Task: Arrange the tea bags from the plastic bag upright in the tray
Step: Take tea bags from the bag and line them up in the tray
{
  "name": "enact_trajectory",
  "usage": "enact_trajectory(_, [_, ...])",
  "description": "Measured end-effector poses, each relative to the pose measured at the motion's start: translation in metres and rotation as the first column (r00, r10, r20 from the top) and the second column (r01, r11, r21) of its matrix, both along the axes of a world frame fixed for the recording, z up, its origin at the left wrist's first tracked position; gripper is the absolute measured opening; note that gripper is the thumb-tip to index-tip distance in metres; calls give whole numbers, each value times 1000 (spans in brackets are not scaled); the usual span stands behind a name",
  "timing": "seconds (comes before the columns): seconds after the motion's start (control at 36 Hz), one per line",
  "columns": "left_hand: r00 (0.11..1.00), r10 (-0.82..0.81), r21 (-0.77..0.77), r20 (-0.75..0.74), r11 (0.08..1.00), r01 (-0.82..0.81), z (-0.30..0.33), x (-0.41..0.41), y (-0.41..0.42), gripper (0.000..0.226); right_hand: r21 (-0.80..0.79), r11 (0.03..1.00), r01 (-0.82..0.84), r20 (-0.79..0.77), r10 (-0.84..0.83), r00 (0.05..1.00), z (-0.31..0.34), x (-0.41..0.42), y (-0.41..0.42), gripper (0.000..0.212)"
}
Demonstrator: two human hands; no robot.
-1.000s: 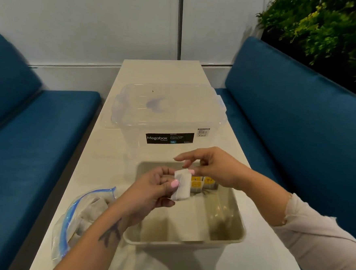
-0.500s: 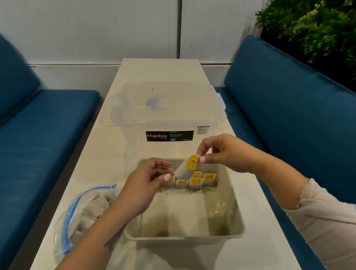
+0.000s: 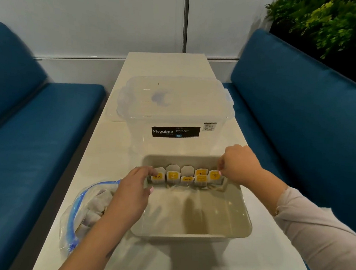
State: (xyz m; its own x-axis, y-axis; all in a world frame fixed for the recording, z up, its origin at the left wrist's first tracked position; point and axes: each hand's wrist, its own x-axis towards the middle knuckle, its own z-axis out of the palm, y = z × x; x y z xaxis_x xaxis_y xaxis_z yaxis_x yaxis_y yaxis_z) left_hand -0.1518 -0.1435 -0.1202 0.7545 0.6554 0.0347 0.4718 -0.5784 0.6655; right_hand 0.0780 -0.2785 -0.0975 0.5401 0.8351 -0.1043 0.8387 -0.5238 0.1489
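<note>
A beige tray sits on the table in front of me. Several tea bags with yellow tags stand upright in a row along its far wall. My right hand reaches down at the row's right end, its curled fingers pinching the top of the rightmost tea bag. My left hand lies over the tray's left rim, fingertips touching the leftmost tea bag, thumb apart below. The plastic zip bag, blue-edged and holding more tea bags, lies left of the tray, partly hidden by my left forearm.
A clear lidded storage box labelled Megabox stands just behind the tray. The narrow white table runs between two blue benches. Green plants hang at the upper right.
My right hand took the tea bag from my left hand and lowered it to the right end of the row. My left hand moved to the row's left end.
</note>
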Motion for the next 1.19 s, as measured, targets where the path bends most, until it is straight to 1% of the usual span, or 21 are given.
enact_trajectory(0.14, [1000, -11, -11, -1, 1000, 11, 2, 3, -2, 35, -6, 1000, 14, 52, -14, 999, -11, 2, -2, 21])
enact_trajectory(0.39, [1000, -21, -14, -17, 1000, 20, 2, 3, -3, 33, 19, 997, 73, 54, -74, 996, -23, 2, -4, 23])
enact_trajectory(0.69, [999, -41, 9, -11, 999, 41, 5, 6, -1, 32, 4, 997, 81, 73, -81, 994, -27, 1, -6, 22])
enact_trajectory(0.81, [999, -44, 26, -24, 999, 45, 6, 7, -2, 33, 17, 998, 65, 64, -66, 996, -25, -1, -7, 22])
enact_trajectory(1.03, [998, -68, 25, -10, 997, 68, 7, 8, -7, 32, 17, 1000, 0, -5, 0, 1000, -21, -8, -10, 21])
enact_trajectory(1.19, [994, -95, 102, -56, 990, 100, 4, 19, -12, 30, 38, 999, -12, -10, 12, 1000, -22, -9, -11, 15])
